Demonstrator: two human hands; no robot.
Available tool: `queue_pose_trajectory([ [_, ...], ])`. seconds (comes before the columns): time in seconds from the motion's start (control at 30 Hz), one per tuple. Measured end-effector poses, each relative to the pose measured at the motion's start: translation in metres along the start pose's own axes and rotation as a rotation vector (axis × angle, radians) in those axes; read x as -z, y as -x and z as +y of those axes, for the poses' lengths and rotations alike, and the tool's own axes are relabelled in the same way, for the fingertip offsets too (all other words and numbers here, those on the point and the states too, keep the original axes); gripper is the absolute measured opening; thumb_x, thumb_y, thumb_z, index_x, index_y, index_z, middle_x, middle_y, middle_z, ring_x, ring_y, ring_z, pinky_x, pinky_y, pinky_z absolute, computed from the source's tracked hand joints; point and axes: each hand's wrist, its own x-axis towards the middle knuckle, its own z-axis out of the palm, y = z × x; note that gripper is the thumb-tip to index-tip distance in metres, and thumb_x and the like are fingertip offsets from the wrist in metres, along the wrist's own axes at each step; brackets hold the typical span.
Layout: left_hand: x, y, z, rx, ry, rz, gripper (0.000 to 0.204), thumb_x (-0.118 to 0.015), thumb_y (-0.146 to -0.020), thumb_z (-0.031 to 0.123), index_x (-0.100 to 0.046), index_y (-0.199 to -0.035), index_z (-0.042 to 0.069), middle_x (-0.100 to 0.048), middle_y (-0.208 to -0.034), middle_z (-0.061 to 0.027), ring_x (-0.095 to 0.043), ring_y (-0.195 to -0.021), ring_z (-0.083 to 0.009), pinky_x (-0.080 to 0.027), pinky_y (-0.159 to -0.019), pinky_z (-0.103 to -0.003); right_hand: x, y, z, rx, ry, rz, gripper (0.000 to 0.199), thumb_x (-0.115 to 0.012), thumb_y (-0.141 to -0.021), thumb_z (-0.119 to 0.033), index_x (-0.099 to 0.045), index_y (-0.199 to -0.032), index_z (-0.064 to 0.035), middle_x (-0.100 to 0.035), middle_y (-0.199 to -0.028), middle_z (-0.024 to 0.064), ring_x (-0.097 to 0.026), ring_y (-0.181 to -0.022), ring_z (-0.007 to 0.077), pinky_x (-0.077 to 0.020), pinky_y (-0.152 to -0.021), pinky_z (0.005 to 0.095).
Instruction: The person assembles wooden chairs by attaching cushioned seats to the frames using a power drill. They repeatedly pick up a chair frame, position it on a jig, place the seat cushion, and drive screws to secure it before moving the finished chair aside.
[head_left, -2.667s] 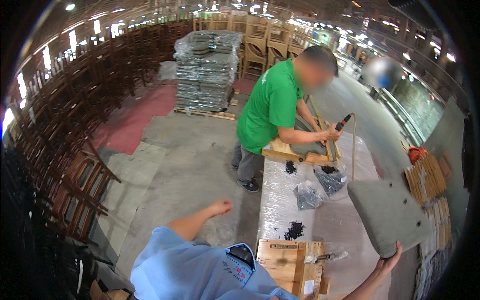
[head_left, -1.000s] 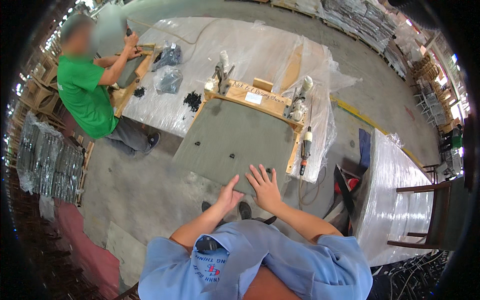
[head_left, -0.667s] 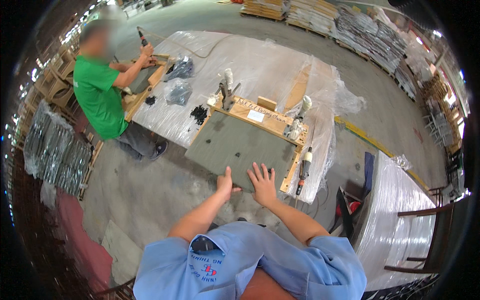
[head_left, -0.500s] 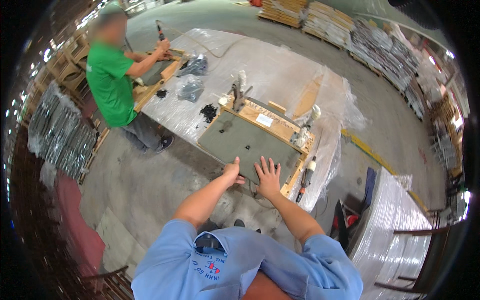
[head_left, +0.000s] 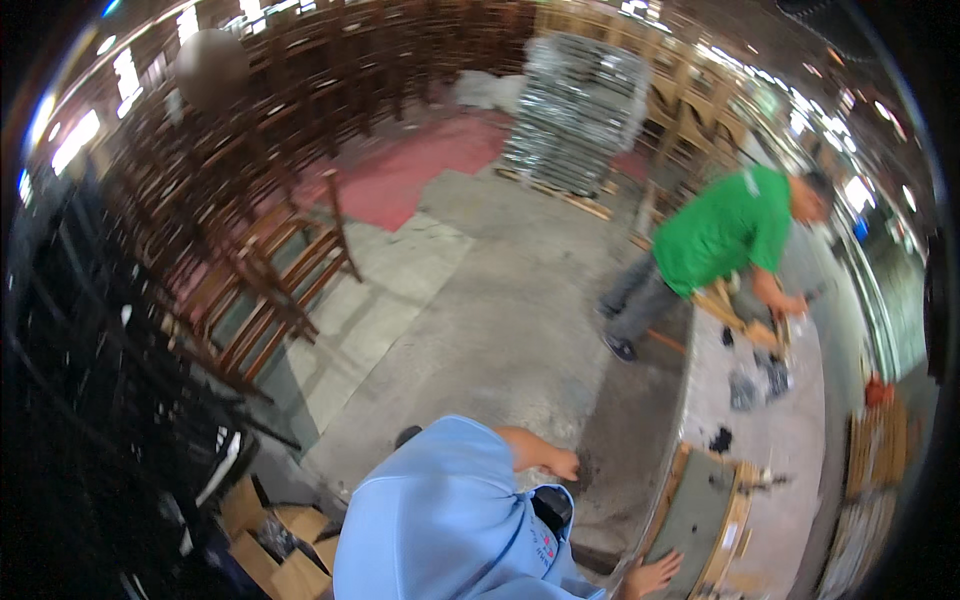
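My right hand point(head_left: 655, 574) rests on a grey-green flat panel point(head_left: 692, 505) at the lower right, fingers spread. The panel lies in a wooden jig point(head_left: 735, 520) with a white label and a metal clamp point(head_left: 768, 482) along its far side. Off to the left of the table edge, my left hand point(head_left: 563, 463) hangs over the floor, away from the panel. Its fingers look curled in, and nothing shows in them. A small heap of black parts point(head_left: 721, 439) lies on the table beyond the panel's far end.
A person in a green shirt point(head_left: 725, 230) works at the far end of the wrapped table point(head_left: 800, 430). Wooden chairs point(head_left: 285, 285) stand at the left. An open cardboard box point(head_left: 275, 550) sits at the lower left. A wrapped stack point(head_left: 578, 110) stands at the back.
My view has swung far to the left, so the table now appears at the right. My left hand has come off the panel's near edge; my right hand remains on the panel.
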Motion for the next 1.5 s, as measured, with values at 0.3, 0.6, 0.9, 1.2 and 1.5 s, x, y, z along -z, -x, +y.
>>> queue_pose_trajectory([
  [0.3,-0.003,0.546,-0.215,1.367,0.214,0.932,0.036,-0.059,-0.091,0.03,-0.075,-0.109,0.004,-0.071,-0.116,-0.0215,-0.066,-0.11,-0.0396,-0.053,-0.094,-0.049,-0.082,0.085,-0.315,0.424,-0.221,-0.594,0.071,-0.072,-0.089,-0.032,-0.043,-0.148,-0.0071,-0.047,-0.14,0.0134,-0.048,-0.128,0.0315,-0.0432,-0.102,0.0491],
  [0.6,-0.171,0.815,-0.169,1.922,0.937,1.323,0.037,-0.06,-0.089,0.026,-0.072,-0.111,-0.001,-0.068,-0.118,-0.027,-0.065,-0.112,-0.0437,-0.053,-0.095,-0.047,-0.023,0.275,-0.794,1.134,-0.555,-1.189,0.055,-0.061,-0.101,-0.036,-0.05,-0.14,0.0005,-0.067,-0.117,0.0153,-0.066,-0.107,0.0259,-0.0568,-0.084,0.0386],
  [0.9,-0.154,0.765,-0.111,1.66,1.756,1.916,0.027,-0.061,-0.092,0.026,-0.067,-0.105,0.003,-0.07,-0.084,-0.0132,-0.071,-0.069,-0.0248,-0.058,-0.054,-0.041,0.069,0.462,-1.093,1.404,-0.26,-1.273,0.039,-0.061,-0.099,-0.033,-0.06,-0.124,-0.003,-0.07,-0.106,0.011,-0.069,-0.085,0.0209,-0.0563,-0.07,0.0352],
  [1.2,-0.105,0.731,-0.133,1.509,2.155,2.767,0.022,-0.063,-0.095,0.028,-0.064,-0.105,0.009,-0.068,-0.082,-0.0087,-0.064,-0.062,-0.0191,-0.054,-0.052,-0.035,0.133,0.689,-1.108,2.482,0.55,-1.594,0.039,-0.068,-0.097,-0.026,-0.061,-0.126,-0.001,-0.07,-0.12,0.0151,-0.068,-0.111,0.023,-0.0535,-0.096,0.0369],
  [1.5,0.014,0.781,-0.211,1.043,1.753,2.792,0.029,-0.068,-0.095,0.025,-0.064,-0.118,0.007,-0.072,-0.097,-0.008,-0.068,-0.078,-0.0151,-0.056,-0.064,-0.033,0.265,0.89,-1.201,3.046,0.355,-1.292,0.038,-0.068,-0.093,-0.026,-0.066,-0.12,0.0008,-0.074,-0.106,0.0189,-0.072,-0.097,0.0299,-0.0564,-0.087,0.0404],
])
